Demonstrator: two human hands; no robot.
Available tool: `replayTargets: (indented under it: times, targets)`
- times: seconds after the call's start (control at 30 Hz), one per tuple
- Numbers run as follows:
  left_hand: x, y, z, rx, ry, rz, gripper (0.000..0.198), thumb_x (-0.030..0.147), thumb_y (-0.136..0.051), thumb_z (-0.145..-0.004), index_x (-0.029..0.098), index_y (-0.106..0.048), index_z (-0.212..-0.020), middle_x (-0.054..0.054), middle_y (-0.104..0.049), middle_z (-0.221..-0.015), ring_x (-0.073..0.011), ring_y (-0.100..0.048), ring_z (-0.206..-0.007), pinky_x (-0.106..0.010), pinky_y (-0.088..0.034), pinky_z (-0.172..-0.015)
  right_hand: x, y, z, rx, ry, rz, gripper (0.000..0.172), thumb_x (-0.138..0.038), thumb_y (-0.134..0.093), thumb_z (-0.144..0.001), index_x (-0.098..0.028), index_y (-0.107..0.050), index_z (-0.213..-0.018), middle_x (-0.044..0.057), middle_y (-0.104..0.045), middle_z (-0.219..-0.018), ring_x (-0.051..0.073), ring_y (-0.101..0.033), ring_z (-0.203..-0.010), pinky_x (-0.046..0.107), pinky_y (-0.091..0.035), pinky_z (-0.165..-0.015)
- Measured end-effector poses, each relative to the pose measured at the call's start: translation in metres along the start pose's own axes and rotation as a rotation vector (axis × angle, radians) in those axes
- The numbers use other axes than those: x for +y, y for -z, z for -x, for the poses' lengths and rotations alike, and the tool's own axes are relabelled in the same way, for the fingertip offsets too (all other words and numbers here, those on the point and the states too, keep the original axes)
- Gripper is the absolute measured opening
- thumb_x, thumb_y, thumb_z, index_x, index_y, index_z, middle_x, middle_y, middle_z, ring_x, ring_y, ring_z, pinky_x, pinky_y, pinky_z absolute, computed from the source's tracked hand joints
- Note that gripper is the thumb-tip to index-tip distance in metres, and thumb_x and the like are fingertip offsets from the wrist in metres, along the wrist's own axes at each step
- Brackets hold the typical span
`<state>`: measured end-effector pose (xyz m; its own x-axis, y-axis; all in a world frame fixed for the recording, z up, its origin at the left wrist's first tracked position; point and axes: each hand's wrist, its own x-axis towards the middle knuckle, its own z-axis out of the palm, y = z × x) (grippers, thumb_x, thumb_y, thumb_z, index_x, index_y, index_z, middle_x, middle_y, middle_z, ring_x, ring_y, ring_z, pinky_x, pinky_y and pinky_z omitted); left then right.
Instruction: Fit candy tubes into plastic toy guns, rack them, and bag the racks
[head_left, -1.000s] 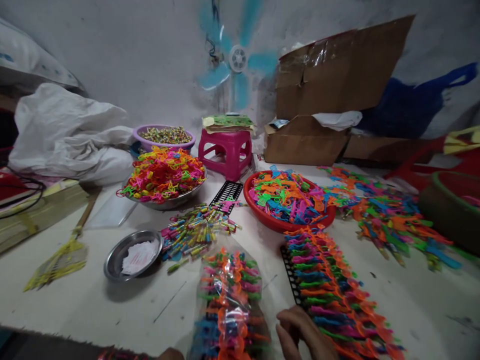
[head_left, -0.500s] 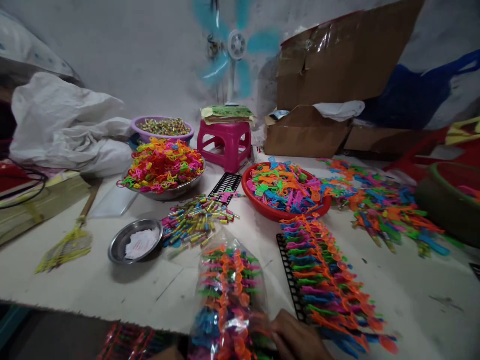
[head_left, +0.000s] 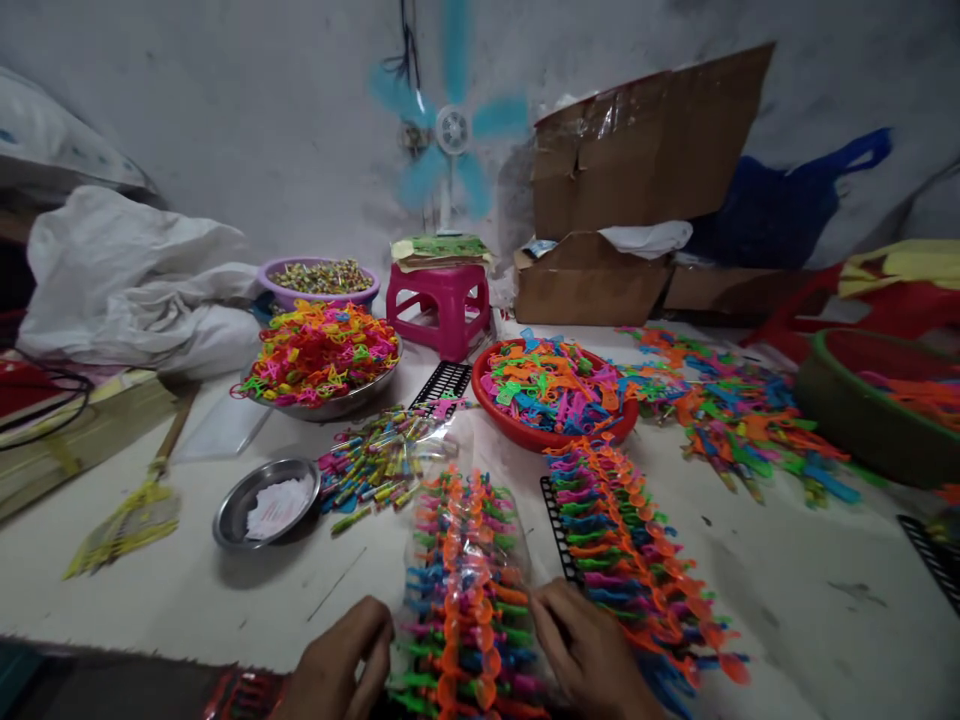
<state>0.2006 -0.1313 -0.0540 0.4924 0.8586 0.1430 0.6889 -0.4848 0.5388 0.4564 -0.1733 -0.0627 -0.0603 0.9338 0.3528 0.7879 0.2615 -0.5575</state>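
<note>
A clear plastic bag (head_left: 465, 560) packed with rows of coloured plastic toys lies on the white surface in front of me. My left hand (head_left: 337, 665) curls its fingers against the bag's left edge at the near end. On the opposite side, my right hand (head_left: 589, 655) presses bent fingers on the bag's right edge. Just right of that hand, a black rack (head_left: 559, 525) loaded with the same coloured toys (head_left: 630, 530) stretches away from me.
A red bowl (head_left: 525, 425) of coloured pieces, a metal bowl (head_left: 337, 405) heaped with bright rings, a small steel dish (head_left: 232, 510), loose little tubes (head_left: 375, 460), a pink stool (head_left: 442, 300), a fan (head_left: 450, 130), cardboard boxes (head_left: 600, 280) and a green basket (head_left: 862, 420) surround me.
My left hand has come up into view at the bag's left edge. The right hand shifted left from the rack onto the bag. The view tilted slightly.
</note>
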Motion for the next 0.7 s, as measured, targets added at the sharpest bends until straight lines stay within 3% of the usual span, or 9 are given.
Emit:
replayTargets:
  times: [0.07, 0.13, 0.2, 0.27, 0.33, 0.4, 0.53, 0.7]
  targets:
    - [-0.002, -0.002, -0.001, 0.084, 0.053, 0.006, 0.02, 0.027, -0.033, -0.088, 0.022, -0.047, -0.075, 0.003, -0.058, -0.064, -0.0094, -0.057, -0.056, -0.016, -0.046, -0.053, 0.002, 0.0, -0.003, 0.085, -0.037, -0.013, 0.019, -0.026, -0.038, -0.088, -0.019, -0.054, -0.08, 0.002, -0.059, -0.069, 0.012, -0.058, -0.061, 0.019, -0.046, -0.055]
    - [-0.004, -0.007, 0.006, 0.255, 0.05, -0.028, 0.017, 0.029, -0.035, -0.087, 0.022, -0.05, -0.086, -0.002, -0.064, -0.08, -0.0129, -0.063, -0.071, -0.02, -0.05, -0.06, 0.0, 0.0, -0.003, 0.179, -0.052, -0.006, 0.018, -0.029, -0.04, -0.087, -0.018, -0.052, -0.095, 0.002, -0.06, -0.074, 0.012, -0.058, -0.06, 0.02, -0.048, -0.055]
    - [0.0, -0.013, 0.016, 0.47, -0.06, -0.1, 0.019, 0.032, -0.04, -0.085, 0.021, -0.049, -0.097, -0.007, -0.064, -0.099, -0.0179, -0.061, -0.091, -0.027, -0.051, -0.072, -0.004, 0.001, -0.005, 0.219, -0.037, 0.018, 0.022, -0.031, -0.042, -0.087, -0.017, -0.049, -0.103, 0.003, -0.058, -0.075, 0.012, -0.057, -0.057, 0.021, -0.048, -0.053]
    - [0.013, -0.021, 0.019, 0.596, -0.275, -0.205, 0.025, 0.036, -0.045, -0.083, 0.022, -0.05, -0.103, -0.009, -0.063, -0.105, -0.0207, -0.056, -0.104, -0.036, -0.046, -0.087, -0.01, 0.001, -0.012, 0.208, -0.013, 0.048, 0.02, -0.031, -0.042, -0.087, -0.018, -0.051, -0.099, 0.003, -0.056, -0.075, 0.013, -0.056, -0.059, 0.021, -0.047, -0.054]
    - [0.032, -0.028, 0.014, 0.576, -0.535, -0.333, 0.031, 0.039, -0.047, -0.082, 0.024, -0.053, -0.109, -0.006, -0.064, -0.105, -0.0207, -0.051, -0.111, -0.041, -0.032, -0.1, -0.014, 0.001, -0.021, 0.171, 0.015, 0.074, 0.018, -0.028, -0.04, -0.088, -0.018, -0.054, -0.09, 0.004, -0.056, -0.076, 0.013, -0.057, -0.065, 0.022, -0.047, -0.058]
    - [0.051, -0.036, 0.004, 0.555, -0.686, -0.439, 0.036, 0.042, -0.048, -0.081, 0.021, -0.056, -0.11, -0.005, -0.065, -0.105, -0.0209, -0.049, -0.113, -0.042, -0.021, -0.106, -0.016, 0.001, -0.028, 0.138, 0.049, 0.086, 0.023, -0.024, -0.035, -0.089, -0.018, -0.055, -0.079, 0.003, -0.055, -0.074, 0.013, -0.056, -0.067, 0.023, -0.046, -0.06]
    - [0.072, -0.045, -0.011, 0.611, -0.596, -0.458, 0.028, 0.031, -0.048, -0.083, 0.018, -0.061, -0.104, -0.003, -0.067, -0.104, -0.018, -0.053, -0.108, -0.037, -0.016, -0.108, -0.018, 0.006, -0.029, 0.103, 0.167, 0.048, 0.026, -0.019, -0.031, -0.09, -0.017, -0.052, -0.074, 0.003, -0.051, -0.073, 0.013, -0.053, -0.067, 0.023, -0.045, -0.061]
    - [0.076, -0.042, -0.01, 0.62, -0.554, -0.442, 0.029, 0.025, -0.048, -0.083, 0.018, -0.058, -0.108, -0.001, -0.065, -0.108, -0.0174, -0.053, -0.107, -0.035, -0.018, -0.108, -0.011, 0.012, -0.008, 0.081, 0.209, -0.034, 0.023, -0.018, -0.032, -0.089, -0.018, -0.052, -0.076, 0.003, -0.053, -0.073, 0.013, -0.054, -0.067, 0.023, -0.046, -0.06]
